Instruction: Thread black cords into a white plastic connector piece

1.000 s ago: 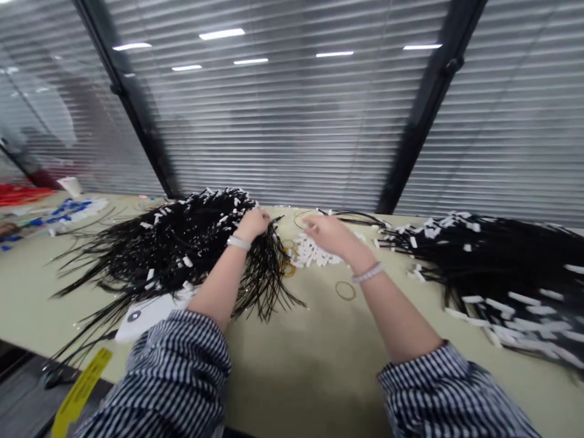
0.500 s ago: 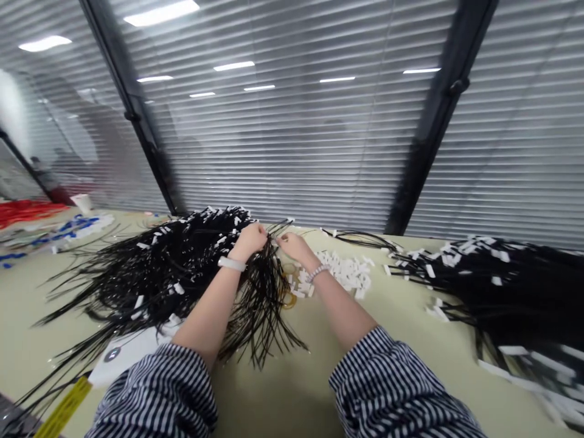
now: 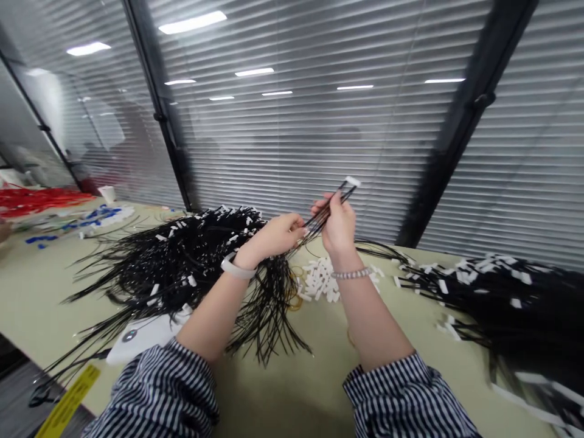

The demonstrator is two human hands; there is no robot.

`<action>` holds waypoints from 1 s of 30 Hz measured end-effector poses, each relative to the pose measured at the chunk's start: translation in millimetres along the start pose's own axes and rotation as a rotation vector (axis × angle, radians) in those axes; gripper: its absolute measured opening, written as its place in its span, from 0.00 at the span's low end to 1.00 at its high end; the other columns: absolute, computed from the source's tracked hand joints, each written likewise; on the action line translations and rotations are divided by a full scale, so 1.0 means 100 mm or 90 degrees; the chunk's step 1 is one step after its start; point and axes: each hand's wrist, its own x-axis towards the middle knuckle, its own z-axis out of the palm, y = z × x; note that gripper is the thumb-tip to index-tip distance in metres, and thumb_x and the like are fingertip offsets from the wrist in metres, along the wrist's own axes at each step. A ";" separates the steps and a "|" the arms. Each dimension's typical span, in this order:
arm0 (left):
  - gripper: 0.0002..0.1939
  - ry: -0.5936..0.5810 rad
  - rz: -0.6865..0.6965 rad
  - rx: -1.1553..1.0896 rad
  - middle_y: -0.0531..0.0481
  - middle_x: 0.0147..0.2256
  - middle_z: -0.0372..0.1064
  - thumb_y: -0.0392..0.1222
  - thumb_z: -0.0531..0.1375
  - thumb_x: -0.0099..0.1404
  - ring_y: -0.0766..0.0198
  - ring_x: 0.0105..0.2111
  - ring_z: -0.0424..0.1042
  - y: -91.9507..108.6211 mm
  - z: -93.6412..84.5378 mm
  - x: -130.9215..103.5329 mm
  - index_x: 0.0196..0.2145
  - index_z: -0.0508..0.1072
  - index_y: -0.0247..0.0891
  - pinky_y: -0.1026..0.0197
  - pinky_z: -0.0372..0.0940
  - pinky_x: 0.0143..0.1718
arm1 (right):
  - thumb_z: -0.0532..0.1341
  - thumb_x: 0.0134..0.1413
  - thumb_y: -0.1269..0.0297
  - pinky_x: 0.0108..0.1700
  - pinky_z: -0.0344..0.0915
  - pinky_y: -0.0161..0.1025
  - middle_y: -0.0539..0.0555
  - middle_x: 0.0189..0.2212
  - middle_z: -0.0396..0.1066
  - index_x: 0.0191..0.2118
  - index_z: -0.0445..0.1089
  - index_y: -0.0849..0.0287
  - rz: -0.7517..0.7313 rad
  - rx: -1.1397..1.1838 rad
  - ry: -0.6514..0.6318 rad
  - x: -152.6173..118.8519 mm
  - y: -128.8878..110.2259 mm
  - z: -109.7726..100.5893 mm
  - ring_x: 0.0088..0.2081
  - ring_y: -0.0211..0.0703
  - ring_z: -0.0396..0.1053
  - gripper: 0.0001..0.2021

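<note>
From the head camera, looking down over striped sleeves, the right hand (image 3: 338, 224) is raised above the table (image 3: 319, 377), fingers pinched closed around a few thin black cords (image 3: 329, 204) whose upper end carries a small white tag (image 3: 352, 180). The left hand (image 3: 274, 236) is closed as well, gripping the same cords lower down, just beside the right, where they trail into the big black heap (image 3: 182, 267) spread across the left of the table. Below the hands lies a little pile of loose white tags (image 3: 319, 281), with a rubber band (image 3: 295, 302) next to it. A second dark heap (image 3: 511, 304), dotted with white tags, sits well apart on the right. Judging by the size of both heaps, I'd say only a handful of cords is in hand and most of the work remains. Red and blue bundles (image 3: 41, 201) lie far off to the left.
</note>
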 end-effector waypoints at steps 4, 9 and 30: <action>0.07 -0.016 0.071 0.037 0.54 0.24 0.66 0.43 0.53 0.60 0.66 0.24 0.64 0.09 -0.03 -0.05 0.31 0.67 0.37 0.63 0.57 0.27 | 0.42 0.61 0.58 0.27 0.63 0.31 0.43 0.23 0.65 0.35 0.54 0.55 -0.086 0.082 0.082 -0.03 -0.53 -0.11 0.21 0.28 0.65 0.09; 0.11 -0.053 0.131 0.049 0.55 0.22 0.62 0.42 0.51 0.62 0.69 0.22 0.59 0.23 -0.02 -0.08 0.25 0.66 0.37 0.65 0.53 0.24 | 0.41 0.62 0.61 0.17 0.51 0.27 0.40 0.17 0.51 0.34 0.54 0.54 -0.119 0.138 0.144 -0.15 -1.08 -0.34 0.12 0.26 0.50 0.09; 0.17 -0.066 0.173 0.143 0.51 0.26 0.66 0.46 0.45 0.65 0.67 0.27 0.62 0.37 -0.12 -0.23 0.29 0.68 0.35 0.64 0.54 0.29 | 0.49 0.58 0.56 0.15 0.44 0.33 0.46 0.17 0.53 0.33 0.63 0.53 -0.439 -0.249 0.087 -0.59 -1.80 -0.80 0.14 0.32 0.47 0.10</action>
